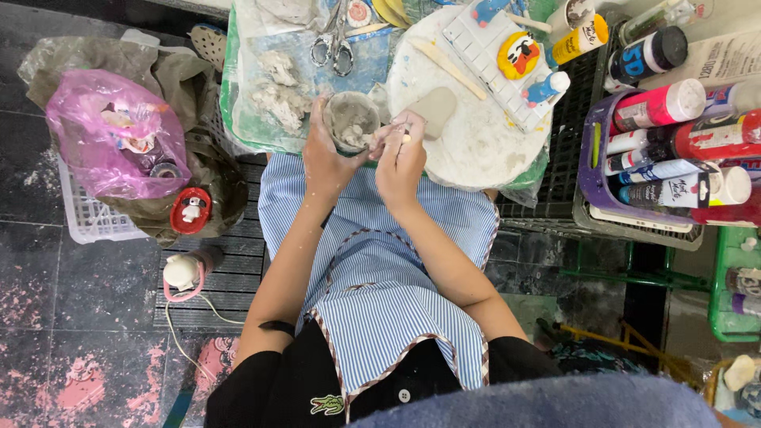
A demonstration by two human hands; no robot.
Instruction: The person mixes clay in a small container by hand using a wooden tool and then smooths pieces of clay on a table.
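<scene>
My left hand [323,154] wraps around a small grey clay cup [350,119] and holds it over my lap, at the near edge of the work surface. My right hand [399,152] is beside it with the fingers pinched on a thin stick-like tool [407,137] at the cup's rim. A flat grey clay slab [433,109] lies just beyond my right hand on a round white board [476,147]. I wear a blue striped apron [372,269].
Scissors [333,43] and clay lumps [279,87] lie on a green-rimmed tray [228,103]. A white paint palette [491,55] sits on the board. Paint bottles [674,143] fill a purple tray at right. A pink plastic bag [111,131] sits at left.
</scene>
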